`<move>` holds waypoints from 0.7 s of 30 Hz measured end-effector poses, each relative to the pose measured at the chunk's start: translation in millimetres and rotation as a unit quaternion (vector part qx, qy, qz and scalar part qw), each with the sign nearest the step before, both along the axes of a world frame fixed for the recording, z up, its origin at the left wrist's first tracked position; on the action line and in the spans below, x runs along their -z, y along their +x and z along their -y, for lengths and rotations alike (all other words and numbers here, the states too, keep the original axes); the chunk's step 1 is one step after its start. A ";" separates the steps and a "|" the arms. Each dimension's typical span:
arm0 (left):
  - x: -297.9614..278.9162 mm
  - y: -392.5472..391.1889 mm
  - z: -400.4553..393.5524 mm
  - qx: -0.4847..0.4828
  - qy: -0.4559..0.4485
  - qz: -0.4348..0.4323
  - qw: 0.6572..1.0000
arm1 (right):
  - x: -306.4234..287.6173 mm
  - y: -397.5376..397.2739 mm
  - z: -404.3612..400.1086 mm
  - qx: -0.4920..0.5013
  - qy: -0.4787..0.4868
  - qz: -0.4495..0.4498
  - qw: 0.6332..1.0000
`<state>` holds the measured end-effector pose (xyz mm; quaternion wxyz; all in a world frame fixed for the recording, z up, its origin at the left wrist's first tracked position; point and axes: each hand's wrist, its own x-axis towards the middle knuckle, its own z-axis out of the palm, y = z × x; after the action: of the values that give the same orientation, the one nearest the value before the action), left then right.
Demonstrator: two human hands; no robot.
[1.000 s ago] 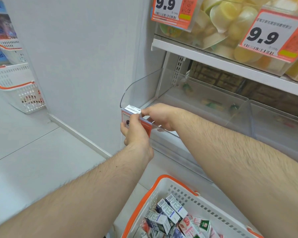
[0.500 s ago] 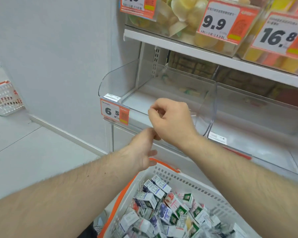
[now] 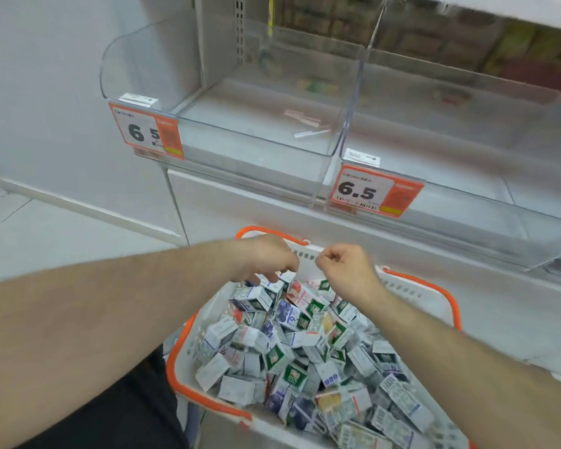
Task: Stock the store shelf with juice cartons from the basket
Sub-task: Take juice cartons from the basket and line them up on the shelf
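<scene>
A: What sits closest to the camera?

B: A white basket with an orange rim (image 3: 188, 392), heaped with small juice cartons (image 3: 292, 348) lying at every angle. Most are white with blue or green panels, a few red.

A: And the hands?

B: Both reach over the far end of the heap. The left hand (image 3: 266, 259) has its fingers curled down among the topmost cartons; whether they actually grip one I cannot tell, since the fingertips are hidden. The right hand (image 3: 345, 268) is closed into a loose fist just above the cartons, with nothing visible in it. The two hands are near each other but apart.

A: What lies beyond the basket?

B: The shelf (image 3: 305, 218), white, carrying two clear plastic bins side by side. The left bin (image 3: 256, 137) bears an orange price tag (image 3: 148, 132) reading 6.5 on its left front corner. The right bin (image 3: 467, 202) has its own 6.5 tag (image 3: 374, 192) at the front. No cartons show in either bin.

A: Anything further back?

B: Blurred packaged goods (image 3: 434, 37) behind the bins, and a pale tiled floor (image 3: 46, 234) to the left.
</scene>
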<state>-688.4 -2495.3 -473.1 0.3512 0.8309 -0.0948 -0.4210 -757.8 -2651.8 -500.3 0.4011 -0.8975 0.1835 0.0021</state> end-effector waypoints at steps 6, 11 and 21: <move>43.5 -3.5 3.9 0.185 0.101 0.125 0.969 | 61.2 -21.0 17.9 -0.085 -0.107 -0.196 0.971; 91.6 -19.4 -8.9 0.450 0.303 0.098 0.835 | 87.6 -41.0 0.4 -0.085 -0.165 -0.326 0.927; 97.2 2.7 -26.7 0.241 0.168 0.098 0.951 | 93.3 -45.0 17.0 0.045 0.162 -0.285 0.944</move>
<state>-685.7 -2468.5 -570.3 0.0835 0.8673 -0.2545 -0.4195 -802.7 -2668.9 -593.7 0.4715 -0.7732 0.3273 0.2696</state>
